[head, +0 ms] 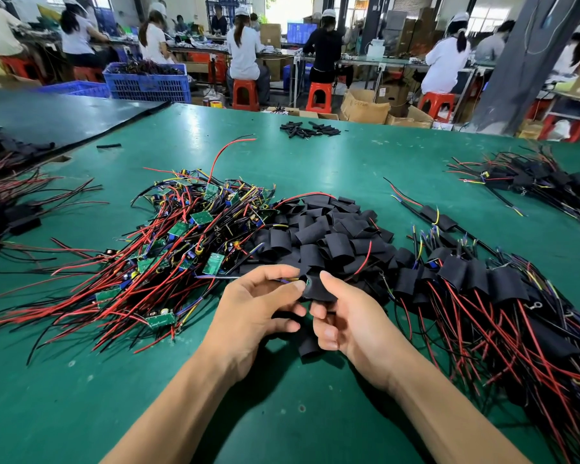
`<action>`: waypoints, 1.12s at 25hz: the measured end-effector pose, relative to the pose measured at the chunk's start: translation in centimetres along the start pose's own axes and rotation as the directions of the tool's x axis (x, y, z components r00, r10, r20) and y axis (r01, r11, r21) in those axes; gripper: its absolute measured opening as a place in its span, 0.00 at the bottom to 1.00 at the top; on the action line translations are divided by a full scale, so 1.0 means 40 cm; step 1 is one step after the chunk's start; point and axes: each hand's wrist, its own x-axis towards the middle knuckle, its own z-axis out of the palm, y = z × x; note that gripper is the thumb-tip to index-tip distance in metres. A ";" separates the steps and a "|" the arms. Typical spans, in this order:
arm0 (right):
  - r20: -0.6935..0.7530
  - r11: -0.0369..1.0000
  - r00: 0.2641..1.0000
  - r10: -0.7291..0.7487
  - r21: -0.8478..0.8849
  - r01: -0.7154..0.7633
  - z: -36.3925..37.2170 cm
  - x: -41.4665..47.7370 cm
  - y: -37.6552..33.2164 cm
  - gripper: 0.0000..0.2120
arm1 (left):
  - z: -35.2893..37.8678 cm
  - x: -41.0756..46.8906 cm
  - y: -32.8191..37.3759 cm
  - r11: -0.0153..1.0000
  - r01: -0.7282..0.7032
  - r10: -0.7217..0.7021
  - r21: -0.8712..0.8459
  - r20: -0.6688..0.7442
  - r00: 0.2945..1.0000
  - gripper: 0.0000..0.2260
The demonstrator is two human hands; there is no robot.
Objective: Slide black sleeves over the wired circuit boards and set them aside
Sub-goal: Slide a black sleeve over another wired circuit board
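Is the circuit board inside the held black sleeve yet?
Mostly in: green board edge shows at the black sleeve mouth, wires trailing out.

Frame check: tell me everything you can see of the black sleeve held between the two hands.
The sleeve is a short matte black tube, soft-looking, held roughly level above the green table. Its round open end faces left, with a glimpse of green inside, probably a board. The right hand grips it, thumb on top, fingers beneath. The left hand pinches thin wires entering its mouth, thumb touching the rim.
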 end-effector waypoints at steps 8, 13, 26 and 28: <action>0.033 0.994 0.999 0.027 -0.105 -0.024 -0.010 0.001 -0.001 0.12 | 0.000 -0.006 0.000 0.989 -0.050 0.048 0.136 0.016 0.999 0.03; 0.062 0.994 0.998 -0.008 -0.111 0.015 0.005 -0.005 0.002 0.13 | 0.005 -0.008 -0.002 0.983 -0.060 0.058 0.174 0.016 0.998 0.09; -0.157 0.952 0.939 -0.305 -0.043 0.302 -0.016 0.041 0.010 0.09 | 0.024 0.000 -0.008 0.994 -0.105 0.106 0.016 -0.117 0.987 0.06; -0.148 0.919 0.911 -0.385 -0.144 0.366 -0.022 0.041 0.016 0.07 | 0.021 0.000 -0.008 0.995 -0.100 0.098 -0.009 -0.126 0.987 0.05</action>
